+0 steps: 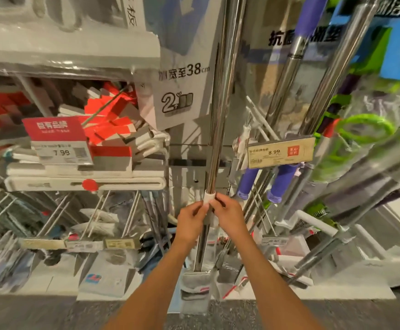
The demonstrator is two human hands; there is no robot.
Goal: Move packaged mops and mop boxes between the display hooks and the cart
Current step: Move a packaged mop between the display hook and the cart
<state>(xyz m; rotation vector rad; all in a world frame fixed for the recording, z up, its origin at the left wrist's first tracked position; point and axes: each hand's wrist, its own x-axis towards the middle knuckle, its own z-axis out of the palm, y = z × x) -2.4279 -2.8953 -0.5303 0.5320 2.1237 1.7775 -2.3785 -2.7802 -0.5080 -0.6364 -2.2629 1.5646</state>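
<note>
Both hands are up at the middle of the rack, on a mop (pixel 214 139) that hangs upright with its chrome pole running from the top of the view down to a grey head (pixel 195 290) near the floor. The left hand (pixel 192 221) pinches the white collar (pixel 209 198) on the pole from the left, fingers curled in against it. The right hand (pixel 227 214) grips the same spot from the right, its fingers wrapped over the collar and the pole just under it. The two hands nearly touch, thumbs facing each other.

Behind the pole hangs a grey card (pixel 182 86) printed with "38 cm" and a big "2". To the left, a wire shelf carries a heap of red and white boxes (pixel 108 120) with flat white packs stacked beneath them, and a red sign (pixel 53 128) sits above a price tag (pixel 62 153) reading 7.99. To the right, a yellowish tag (pixel 280 151) reads 8.99, and just below it are two purple handles (pixel 249 181). Further right more chrome poles lean across, with a green ring (pixel 365 128) inside clear wrapping. Lower down, white hooks (pixel 94 215) stick out over bagged goods, which are too blurred to make out. The floor (pixel 51 313) in front is speckled grey.
</note>
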